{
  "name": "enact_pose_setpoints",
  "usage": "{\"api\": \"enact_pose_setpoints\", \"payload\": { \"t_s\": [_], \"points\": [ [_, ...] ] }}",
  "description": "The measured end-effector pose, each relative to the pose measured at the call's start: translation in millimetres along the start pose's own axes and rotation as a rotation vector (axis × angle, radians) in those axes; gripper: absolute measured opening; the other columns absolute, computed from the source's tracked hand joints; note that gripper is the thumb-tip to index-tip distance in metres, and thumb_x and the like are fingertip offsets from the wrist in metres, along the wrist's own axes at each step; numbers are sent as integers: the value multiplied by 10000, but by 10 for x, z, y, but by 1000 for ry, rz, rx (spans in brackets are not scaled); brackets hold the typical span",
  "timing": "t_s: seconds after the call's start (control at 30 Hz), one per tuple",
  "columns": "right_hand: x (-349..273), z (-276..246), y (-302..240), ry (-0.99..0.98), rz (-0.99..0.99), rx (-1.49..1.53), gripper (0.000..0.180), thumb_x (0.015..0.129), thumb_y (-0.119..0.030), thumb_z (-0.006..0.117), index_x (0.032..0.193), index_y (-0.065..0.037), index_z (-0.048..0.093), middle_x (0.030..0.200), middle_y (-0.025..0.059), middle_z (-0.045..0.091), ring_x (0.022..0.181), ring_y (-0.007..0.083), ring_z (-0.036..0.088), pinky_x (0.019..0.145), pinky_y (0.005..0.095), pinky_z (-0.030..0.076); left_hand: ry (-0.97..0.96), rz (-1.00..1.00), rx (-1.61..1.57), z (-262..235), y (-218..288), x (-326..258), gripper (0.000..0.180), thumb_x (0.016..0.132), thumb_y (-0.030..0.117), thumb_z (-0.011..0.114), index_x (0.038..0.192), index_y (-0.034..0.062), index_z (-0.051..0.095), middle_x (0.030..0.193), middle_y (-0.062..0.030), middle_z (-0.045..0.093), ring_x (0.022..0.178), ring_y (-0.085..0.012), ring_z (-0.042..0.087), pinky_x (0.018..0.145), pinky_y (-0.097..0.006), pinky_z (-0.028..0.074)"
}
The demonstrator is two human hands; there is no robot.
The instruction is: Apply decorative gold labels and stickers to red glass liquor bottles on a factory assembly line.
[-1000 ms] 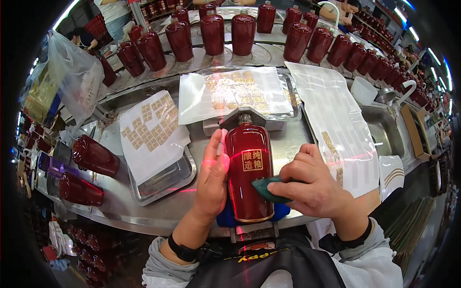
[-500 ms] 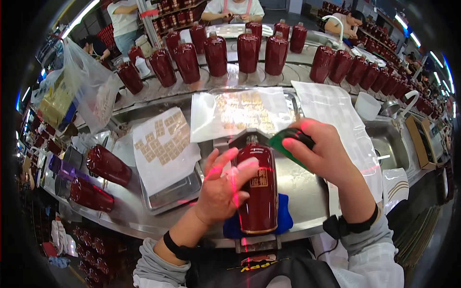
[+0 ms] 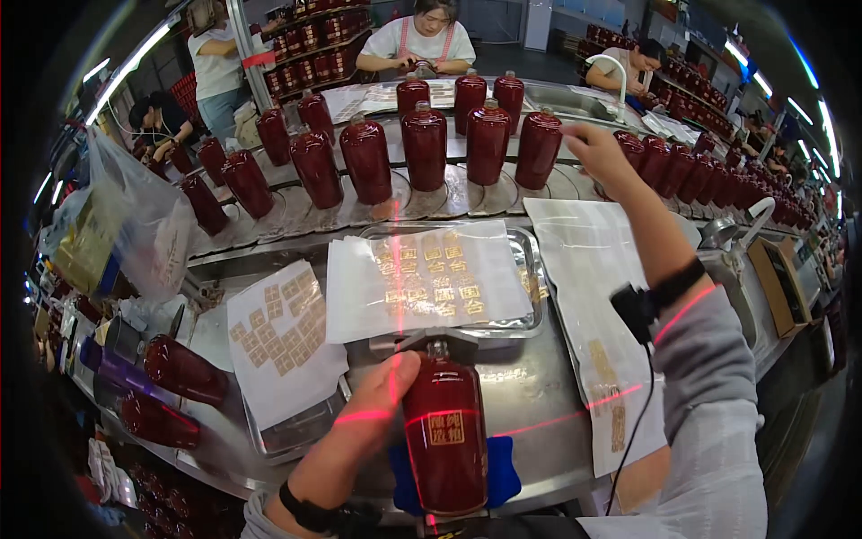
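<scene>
Dark red, the bottle [image 3: 444, 472] lies on blue cloth [image 3: 505, 469], neck away, just right of the left hand [image 3: 381, 389]; its thumb is at the shoulder, but I cannot tell whether its fingers grip. Beyond a gold-marked sheet [image 3: 431, 278] and its tray [image 3: 503, 329], the right hand [image 3: 594, 154], fingers bent, is beside a standing bottle [image 3: 539, 160]; touch is unclear.

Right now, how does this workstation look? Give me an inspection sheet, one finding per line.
Surface: metal worktop, crossed by red light.
Job's things: red bottle, gold label showing; blue pad beneath.
Clutter: sticker sheet over metal tray; plastic bag at left.
Hands: left hand at the bottle's shoulder, grip unclear; right hand beside a standing bottle, contact unclear.
Cables: black cord below the right wristband.
Surroundings: people working beyond the bottle row.
</scene>
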State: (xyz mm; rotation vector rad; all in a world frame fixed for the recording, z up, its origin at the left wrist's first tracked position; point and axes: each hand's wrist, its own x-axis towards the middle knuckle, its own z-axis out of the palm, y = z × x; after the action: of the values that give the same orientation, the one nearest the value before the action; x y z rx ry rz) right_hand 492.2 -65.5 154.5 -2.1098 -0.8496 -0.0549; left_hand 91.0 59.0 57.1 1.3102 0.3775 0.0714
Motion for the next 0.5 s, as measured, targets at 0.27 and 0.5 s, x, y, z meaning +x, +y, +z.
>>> {"api": "enact_pose_setpoints", "payload": {
  "t_s": [0.27, 0.5],
  "points": [
    [1500, 1315, -34, 46, -387, -394, 509, 853, -479, 614, 974, 8, 695, 970, 268, 672, 953, 410, 649, 838, 493, 495, -164, -284, -266, -44, 164, 183, 290, 942, 232, 621, 1121, 4, 627, 1031, -72, 673, 929, -140, 639, 835, -290, 516],
    [1880, 728, 670, 52, -376, -393, 607, 833, -588, 619, 992, -7, 691, 897, 210, 676, 850, 327, 655, 777, 443, 496, 177, 150, -249, 546, 197, -671, 294, 893, 228, 699, 1097, 28, 632, 1072, -68, 641, 956, -115, 561, 890, -272, 432]
  ]
}}
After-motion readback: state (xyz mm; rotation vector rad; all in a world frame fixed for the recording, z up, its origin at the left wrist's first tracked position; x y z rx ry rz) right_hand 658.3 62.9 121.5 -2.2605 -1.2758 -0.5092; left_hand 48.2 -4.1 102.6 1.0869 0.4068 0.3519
